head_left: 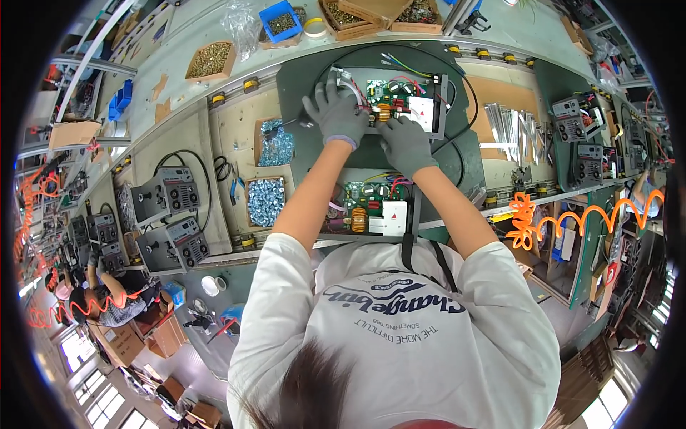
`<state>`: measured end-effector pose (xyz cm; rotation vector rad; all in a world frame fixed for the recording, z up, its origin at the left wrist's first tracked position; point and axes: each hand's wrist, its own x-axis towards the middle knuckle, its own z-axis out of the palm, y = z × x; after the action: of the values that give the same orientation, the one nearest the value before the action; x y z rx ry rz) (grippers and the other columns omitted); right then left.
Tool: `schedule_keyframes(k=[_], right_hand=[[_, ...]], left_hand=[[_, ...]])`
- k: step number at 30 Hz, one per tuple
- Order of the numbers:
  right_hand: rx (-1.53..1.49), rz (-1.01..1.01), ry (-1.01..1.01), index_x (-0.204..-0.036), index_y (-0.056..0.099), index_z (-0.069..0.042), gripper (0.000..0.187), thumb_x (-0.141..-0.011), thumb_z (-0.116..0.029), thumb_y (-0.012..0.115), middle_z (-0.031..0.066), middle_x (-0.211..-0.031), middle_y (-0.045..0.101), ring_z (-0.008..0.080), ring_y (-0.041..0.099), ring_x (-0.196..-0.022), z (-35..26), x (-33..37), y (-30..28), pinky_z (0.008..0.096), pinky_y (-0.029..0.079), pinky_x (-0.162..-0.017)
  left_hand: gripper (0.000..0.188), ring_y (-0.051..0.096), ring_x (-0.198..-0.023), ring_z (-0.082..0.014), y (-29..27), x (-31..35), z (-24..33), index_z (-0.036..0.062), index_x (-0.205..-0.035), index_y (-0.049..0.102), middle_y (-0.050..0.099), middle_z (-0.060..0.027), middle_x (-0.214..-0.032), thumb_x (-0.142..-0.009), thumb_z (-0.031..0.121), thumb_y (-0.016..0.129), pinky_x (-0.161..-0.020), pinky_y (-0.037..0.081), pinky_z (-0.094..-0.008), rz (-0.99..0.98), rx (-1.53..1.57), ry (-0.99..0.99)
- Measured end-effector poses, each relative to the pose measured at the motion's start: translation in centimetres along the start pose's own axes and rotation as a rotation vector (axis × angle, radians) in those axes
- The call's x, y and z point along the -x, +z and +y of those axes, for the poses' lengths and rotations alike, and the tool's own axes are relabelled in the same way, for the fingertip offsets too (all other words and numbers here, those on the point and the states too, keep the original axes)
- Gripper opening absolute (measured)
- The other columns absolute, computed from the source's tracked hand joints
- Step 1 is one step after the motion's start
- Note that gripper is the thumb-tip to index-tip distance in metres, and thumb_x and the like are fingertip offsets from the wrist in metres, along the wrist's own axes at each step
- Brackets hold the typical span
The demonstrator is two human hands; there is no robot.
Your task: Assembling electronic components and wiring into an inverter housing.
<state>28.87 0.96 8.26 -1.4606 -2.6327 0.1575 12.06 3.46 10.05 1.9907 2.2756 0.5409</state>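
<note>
Grey gloves cover both of my hands. A metal-cased unit with a green circuit board (pixel 393 91) lies on the dark green mat, with a white plate (pixel 423 113) and copper coils on its right half. My left hand (pixel 336 113) is open, fingers spread over the unit's left end, beside white and red wires (pixel 350 80). What lies under its palm is hidden. Reaching in from the near side, my right hand (pixel 407 143) is open and its outstretched fingertips touch the board's near edge, close to the white plate. A second, similar board unit (pixel 368 204) sits nearer my body.
Boxes of small blue-wrapped parts (pixel 266 202) stand at left, beside pliers (pixel 236 187). Finished-looking metal units (pixel 175 193) with black cables stand further left. Metal strips (pixel 511 132) lie right; an orange coiled hose (pixel 525 222) hangs there. Screw bins (pixel 280 21) line the far shelf.
</note>
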Motion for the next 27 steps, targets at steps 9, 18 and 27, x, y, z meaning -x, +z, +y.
schedule_keyframes(k=[9,18,27], right_hand=[[-0.036,-0.174,-0.039,-0.125,0.062,-0.016,0.037,-0.091,-0.029,0.063,0.0038,-0.111,0.063,0.0256,0.058,-0.106,0.3,0.6,-1.5,0.0403,0.051,-0.088],[-0.119,-0.267,0.012,-0.124,0.062,-0.018,0.033,-0.094,-0.032,0.059,0.0071,-0.109,0.065,0.0274,0.062,-0.104,0.2,-0.7,-3.0,0.0421,0.053,-0.084],[-0.410,0.137,0.263,-0.121,0.068,-0.018,0.030,-0.095,-0.028,0.057,0.0105,-0.104,0.071,0.0306,0.068,-0.095,2.2,-9.3,-0.7,0.0437,0.054,-0.082]], left_hand=[[0.038,0.052,-0.123,-0.0318,2.8,-0.6,-5.8,0.0045,-0.105,0.071,0.053,-0.0149,-0.137,-0.070,0.016,0.080,-0.104,0.044,-0.0391,-0.009,1.384,-0.223],[0.036,0.051,-0.127,-0.0369,2.8,-1.0,-6.5,0.0036,-0.106,0.074,0.039,-0.0259,-0.148,-0.079,0.027,0.077,-0.106,0.043,-0.0424,-0.041,0.756,-0.009],[0.036,0.046,-0.135,-0.0416,2.3,-1.4,-7.0,-0.0013,-0.099,0.076,0.038,-0.0310,-0.151,-0.069,0.017,0.068,-0.107,0.042,-0.0419,-0.109,0.904,-0.028]])
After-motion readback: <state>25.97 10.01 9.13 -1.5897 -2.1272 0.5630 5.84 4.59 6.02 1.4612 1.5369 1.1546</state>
